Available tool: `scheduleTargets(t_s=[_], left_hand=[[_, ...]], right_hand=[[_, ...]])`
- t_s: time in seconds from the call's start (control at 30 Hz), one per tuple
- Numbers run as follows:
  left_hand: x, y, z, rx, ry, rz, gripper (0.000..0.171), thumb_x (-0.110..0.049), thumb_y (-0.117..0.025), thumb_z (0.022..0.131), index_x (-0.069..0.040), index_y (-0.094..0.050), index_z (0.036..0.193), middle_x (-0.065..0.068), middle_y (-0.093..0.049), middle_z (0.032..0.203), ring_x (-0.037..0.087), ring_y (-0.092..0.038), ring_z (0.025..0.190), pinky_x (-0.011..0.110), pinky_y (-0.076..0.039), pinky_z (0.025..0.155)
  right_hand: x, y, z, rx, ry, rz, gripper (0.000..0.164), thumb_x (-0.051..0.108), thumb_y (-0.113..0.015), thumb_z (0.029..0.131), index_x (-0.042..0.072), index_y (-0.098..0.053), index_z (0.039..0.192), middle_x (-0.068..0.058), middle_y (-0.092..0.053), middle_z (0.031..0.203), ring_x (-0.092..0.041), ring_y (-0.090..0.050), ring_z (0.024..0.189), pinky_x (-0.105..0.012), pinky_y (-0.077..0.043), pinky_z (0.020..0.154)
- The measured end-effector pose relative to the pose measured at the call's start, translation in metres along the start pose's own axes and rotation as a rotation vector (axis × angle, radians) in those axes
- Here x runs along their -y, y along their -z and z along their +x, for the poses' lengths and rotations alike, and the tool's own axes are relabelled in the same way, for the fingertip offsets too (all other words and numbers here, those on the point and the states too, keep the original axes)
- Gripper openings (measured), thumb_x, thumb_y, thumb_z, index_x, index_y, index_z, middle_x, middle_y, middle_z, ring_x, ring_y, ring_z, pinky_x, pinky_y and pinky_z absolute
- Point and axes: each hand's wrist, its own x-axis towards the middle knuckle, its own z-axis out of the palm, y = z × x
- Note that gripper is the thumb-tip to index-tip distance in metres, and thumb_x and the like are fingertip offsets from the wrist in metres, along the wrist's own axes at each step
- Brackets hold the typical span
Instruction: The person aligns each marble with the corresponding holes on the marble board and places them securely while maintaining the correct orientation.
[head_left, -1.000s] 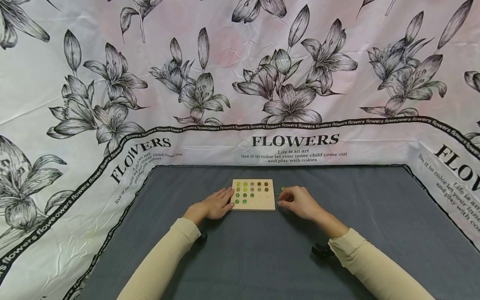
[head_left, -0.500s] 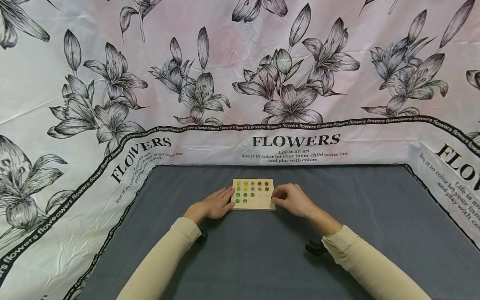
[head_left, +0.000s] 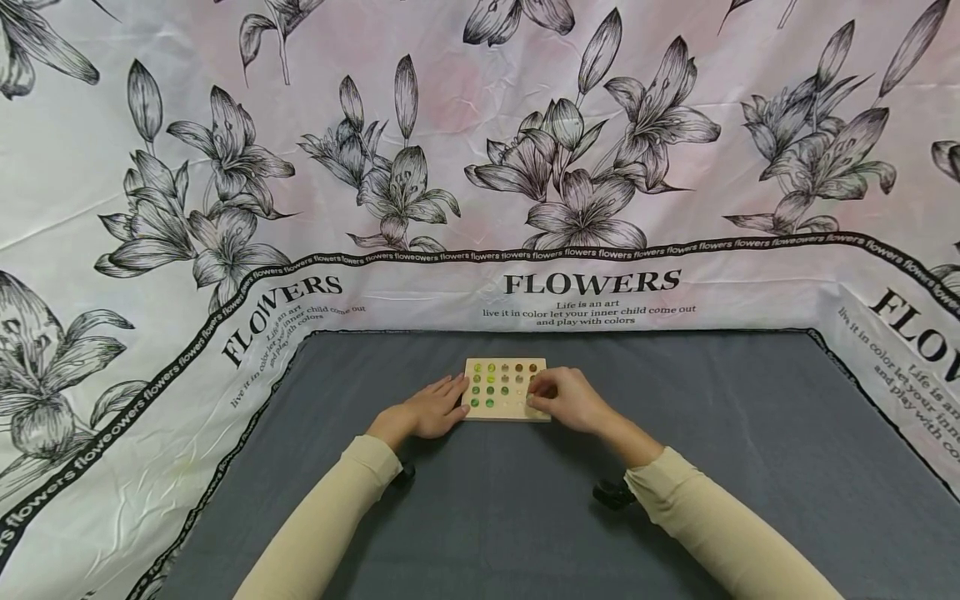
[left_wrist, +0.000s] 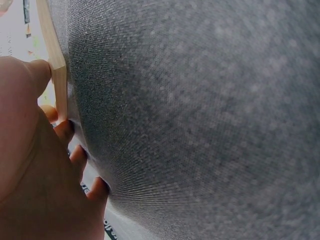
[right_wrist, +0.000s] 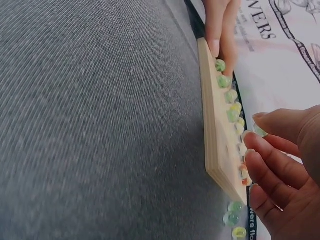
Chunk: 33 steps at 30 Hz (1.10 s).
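A light wooden board [head_left: 512, 412] with rows of shallow hollows lies flat on the grey cloth. Green, yellow-green and amber glass marbles [head_left: 491, 390] sit in many of the hollows. My left hand [head_left: 429, 409] rests against the board's left side, fingers fairly straight; in the left wrist view its thumb [left_wrist: 41, 75] touches the board near a corner. Over the board's right part, my right hand [head_left: 573, 400] pinches a pale green marble [right_wrist: 259, 131] between thumb and forefinger. It hides some right-hand hollows in the head view.
Several loose marbles [right_wrist: 231, 218], green and yellow, lie on the cloth past the board's right end, hidden by my right hand in the head view. Grey cloth [head_left: 480, 508] surrounds the board. Behind it rises a white flower-printed sheet [head_left: 420, 292].
My right hand has moved left from the loose marbles to over the board's right part, carrying a marble. My left hand and the board stay in place.
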Motion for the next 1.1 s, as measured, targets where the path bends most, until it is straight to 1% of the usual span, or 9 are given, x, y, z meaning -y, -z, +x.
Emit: scheduleTargets(t_s=[0.17, 0.33, 0.57, 0.7, 0.9, 1.1], left_hand=[[0.008, -0.008, 0.007, -0.015, 0.000, -0.007, 0.065, -0.044, -0.030, 0.113, -0.014, -0.010, 0.166, 0.004, -0.008, 0.172, 0.026, -0.007, 0.159, 0.048, -0.014, 0.127], [0.011, -0.011, 0.009, -0.017, -0.007, 0.000, 0.066, -0.046, -0.029, 0.112, -0.015, -0.009, 0.166, 0.003, -0.007, 0.172, 0.026, -0.007, 0.159, 0.048, -0.013, 0.127], [0.010, -0.009, 0.008, -0.013, -0.005, 0.003, 0.065, -0.045, -0.029, 0.113, -0.015, -0.008, 0.166, 0.004, -0.006, 0.172, 0.026, -0.006, 0.159, 0.048, -0.013, 0.127], [0.009, -0.008, 0.005, -0.014, -0.007, 0.004, 0.065, -0.045, -0.030, 0.112, -0.015, -0.009, 0.166, 0.004, -0.007, 0.172, 0.027, -0.007, 0.159, 0.049, -0.013, 0.127], [0.010, -0.010, 0.006, -0.018, -0.013, 0.003, 0.065, -0.044, -0.030, 0.113, -0.014, -0.010, 0.166, 0.005, -0.008, 0.172, 0.027, -0.007, 0.159, 0.049, -0.012, 0.127], [0.013, -0.012, 0.008, -0.022, -0.010, 0.001, 0.065, -0.045, -0.031, 0.113, -0.014, -0.010, 0.166, 0.005, -0.008, 0.172, 0.026, -0.007, 0.159, 0.048, -0.013, 0.127]], right_hand=[[0.001, -0.008, 0.004, 0.011, 0.004, 0.008, 0.008, 0.006, -0.076, 0.091, 0.003, -0.076, 0.099, -0.001, -0.072, 0.085, -0.011, -0.065, 0.073, -0.029, -0.054, 0.066], [0.002, -0.015, 0.007, 0.027, 0.010, 0.009, 0.010, 0.006, -0.075, 0.091, 0.002, -0.075, 0.101, -0.001, -0.071, 0.086, -0.010, -0.064, 0.074, -0.029, -0.054, 0.066], [0.003, -0.024, 0.011, 0.021, 0.044, -0.010, 0.009, 0.005, -0.076, 0.091, 0.000, -0.075, 0.099, -0.004, -0.072, 0.087, -0.013, -0.066, 0.077, -0.031, -0.055, 0.070], [0.003, -0.028, 0.014, 0.008, 0.062, -0.027, 0.008, 0.005, -0.077, 0.090, 0.001, -0.075, 0.097, -0.003, -0.072, 0.085, -0.012, -0.065, 0.077, -0.030, -0.055, 0.071], [0.005, -0.034, 0.017, -0.002, 0.050, -0.045, 0.007, 0.004, -0.078, 0.088, 0.003, -0.075, 0.094, -0.002, -0.071, 0.084, -0.010, -0.064, 0.075, -0.028, -0.053, 0.069], [0.007, -0.040, 0.020, -0.004, 0.013, -0.079, 0.006, 0.004, -0.078, 0.087, 0.003, -0.075, 0.092, -0.002, -0.070, 0.084, -0.009, -0.062, 0.074, -0.030, -0.053, 0.070]])
